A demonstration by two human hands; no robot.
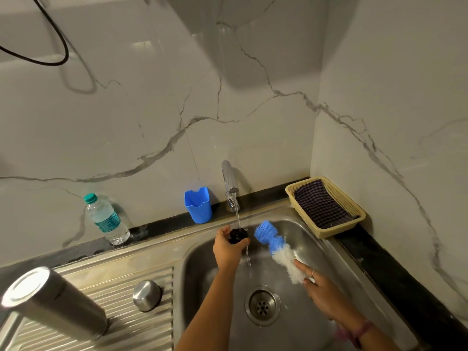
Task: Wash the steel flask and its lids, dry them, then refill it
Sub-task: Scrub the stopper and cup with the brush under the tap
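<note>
Left hand [228, 249] grips the small black inner lid [238, 234] right under the tap's [231, 184] stream, while the right hand [320, 291] clasps a blue-and-white bottle brush [274, 245] just beside it. Left of the tap, the matte steel flask [54, 301] stands upside down on the drainboard [141, 325], its domed steel cap [147, 295] alongside.

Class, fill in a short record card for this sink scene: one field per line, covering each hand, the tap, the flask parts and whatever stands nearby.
Left hand: grips the black inner lid under the stream
Right hand: holds the bottle brush, blue and white bristles, over the sink
Tap: running
Steel flask: upside down on the drainboard
Steel cap: upside down on the drainboard, apart from the flask
Counter, behind: water bottle, blue holder
Corner: basket with checked cloth
</note>
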